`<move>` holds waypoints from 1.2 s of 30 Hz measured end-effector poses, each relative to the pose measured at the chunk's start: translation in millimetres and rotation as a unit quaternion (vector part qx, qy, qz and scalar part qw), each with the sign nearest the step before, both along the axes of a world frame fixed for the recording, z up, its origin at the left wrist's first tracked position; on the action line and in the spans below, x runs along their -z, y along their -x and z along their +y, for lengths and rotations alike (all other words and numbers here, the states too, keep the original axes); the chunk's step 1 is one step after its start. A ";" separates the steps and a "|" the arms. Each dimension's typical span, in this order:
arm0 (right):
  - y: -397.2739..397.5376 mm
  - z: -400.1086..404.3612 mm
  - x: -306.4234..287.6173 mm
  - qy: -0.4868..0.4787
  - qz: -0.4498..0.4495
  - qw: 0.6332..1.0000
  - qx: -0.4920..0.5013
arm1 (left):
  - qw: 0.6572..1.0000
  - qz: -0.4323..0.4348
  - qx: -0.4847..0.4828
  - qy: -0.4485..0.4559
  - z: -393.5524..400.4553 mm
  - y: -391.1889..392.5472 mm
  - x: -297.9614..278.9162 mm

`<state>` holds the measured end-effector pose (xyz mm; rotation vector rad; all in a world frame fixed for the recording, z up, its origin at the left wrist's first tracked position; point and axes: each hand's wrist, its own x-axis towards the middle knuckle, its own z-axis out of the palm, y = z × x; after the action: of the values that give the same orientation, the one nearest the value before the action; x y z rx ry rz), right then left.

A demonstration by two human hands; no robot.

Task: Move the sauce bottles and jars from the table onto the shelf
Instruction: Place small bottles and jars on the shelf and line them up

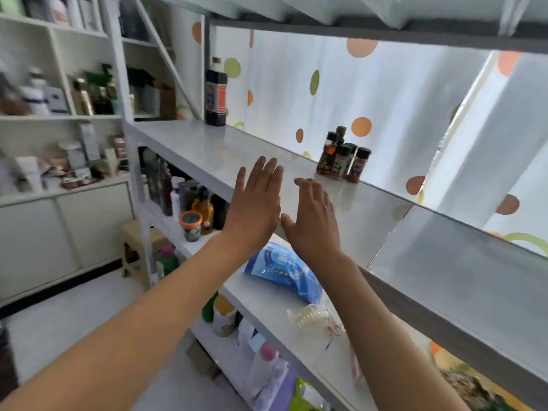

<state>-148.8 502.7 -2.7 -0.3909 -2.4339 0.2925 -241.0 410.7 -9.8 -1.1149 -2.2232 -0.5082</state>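
I see both hands raised at frame centre, empty: my left hand (256,203) flat with straight fingers, my right hand (314,218) beside it, fingers spread and slightly bent. The cluster of spice bottles (342,157) stands on the white shelf (207,146), up and right of the right hand, near the back edge. A dark sauce bottle (216,97) stands far upper left; bare shelf lies between them.

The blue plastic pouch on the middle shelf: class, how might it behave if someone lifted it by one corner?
The blue plastic pouch would probably sag, since it lies slumped and creased. Its glossy film may be slippery. It bulges, so it likely has some weight.
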 end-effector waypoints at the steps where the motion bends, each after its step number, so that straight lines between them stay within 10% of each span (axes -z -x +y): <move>1: -5.3 -16.4 4.4 0.001 -0.010 1.000 -0.023 | 1.000 -0.013 -0.014 0.008 -21.1 -10.5 6.0; 17: -23.3 -349.4 69.3 -0.029 -0.122 0.934 -0.335 | 0.951 -0.139 -0.276 0.020 -394.4 -116.4 66.7; 36: -185.4 -890.0 213.1 -0.041 -0.255 0.739 -0.622 | 0.754 -0.298 -0.577 -0.098 -901.0 -366.7 230.1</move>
<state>36.6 -387.3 -215.8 1.4755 -2.8290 0.6797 125.6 -490.2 -239.9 0.7339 -2.7435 -0.5235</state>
